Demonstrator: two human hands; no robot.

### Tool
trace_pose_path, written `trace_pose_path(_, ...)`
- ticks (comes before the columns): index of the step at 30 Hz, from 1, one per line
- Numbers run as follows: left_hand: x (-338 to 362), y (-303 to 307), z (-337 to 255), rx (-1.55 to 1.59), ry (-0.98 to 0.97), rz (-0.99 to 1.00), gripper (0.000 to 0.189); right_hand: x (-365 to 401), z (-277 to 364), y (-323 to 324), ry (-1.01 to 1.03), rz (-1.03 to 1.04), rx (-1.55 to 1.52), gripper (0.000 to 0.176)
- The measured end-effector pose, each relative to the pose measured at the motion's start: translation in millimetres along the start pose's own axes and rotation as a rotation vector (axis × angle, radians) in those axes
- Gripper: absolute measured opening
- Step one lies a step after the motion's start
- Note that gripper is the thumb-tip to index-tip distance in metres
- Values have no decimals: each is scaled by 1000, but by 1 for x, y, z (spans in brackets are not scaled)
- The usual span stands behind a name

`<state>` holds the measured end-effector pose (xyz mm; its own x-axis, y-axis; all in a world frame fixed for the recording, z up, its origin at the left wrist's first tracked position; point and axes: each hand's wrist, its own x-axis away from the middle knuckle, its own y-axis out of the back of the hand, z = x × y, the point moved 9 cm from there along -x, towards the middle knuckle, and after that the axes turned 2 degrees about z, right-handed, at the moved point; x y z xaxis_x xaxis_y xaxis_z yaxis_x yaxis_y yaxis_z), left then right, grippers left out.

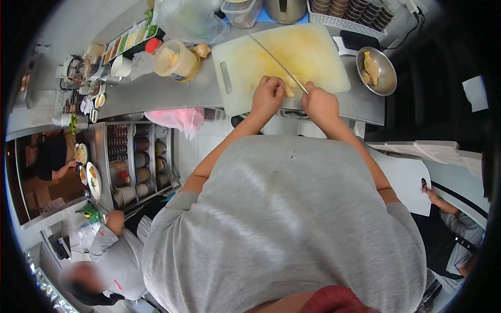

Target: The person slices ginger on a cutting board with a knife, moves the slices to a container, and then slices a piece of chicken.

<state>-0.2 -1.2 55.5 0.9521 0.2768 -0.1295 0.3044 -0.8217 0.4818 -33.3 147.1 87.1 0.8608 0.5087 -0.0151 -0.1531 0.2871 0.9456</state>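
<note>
My right hand (320, 106) is closed round the handle of a long knife (279, 63), whose blade slants up and left across the white cutting board (334, 62). My left hand (268, 96) rests at the board's front edge with its fingers curled on a yellowish piece of food (288, 91), just left of the blade. Yellow stains and bits lie on the board near both hands. Right of the board is a metal bowl (388, 78) with more yellowish pieces (371, 68) in it.
A tub (176, 61) with a red-lidded jar (153, 46) beside it stands left of the board. Behind are a plastic bag (188, 21), a clear container (242, 12) and a white basket (347, 26) of small cups. Co-workers are at lower left (122, 261) and right (449, 224).
</note>
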Motion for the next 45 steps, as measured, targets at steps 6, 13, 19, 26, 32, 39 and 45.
trace_pose_path(6,7,22,-54,-294,-382,-116,21,2,-1,-2,-18,-14,-31,21)
trace_pose_path(13,-20,-8,-66,-709,-498,125,13,9,7,-1,22,7,16,20)
trace_pose_path(19,-26,-16,-60,-799,-504,182,15,13,6,0,-8,8,22,23)
trace_pose_path(26,-19,28,-87,-466,-524,-102,49,15,-2,5,-41,-34,-20,25)
trace_pose_path(32,7,23,-48,-284,-368,-80,52,12,-32,-4,-205,84,-222,25)
trace_pose_path(39,14,-12,-11,-424,-250,6,57,14,-44,-1,-288,95,-335,30)
trace_pose_path(45,-22,3,-15,-350,-223,-58,38,30,-62,-4,-365,102,-353,32)
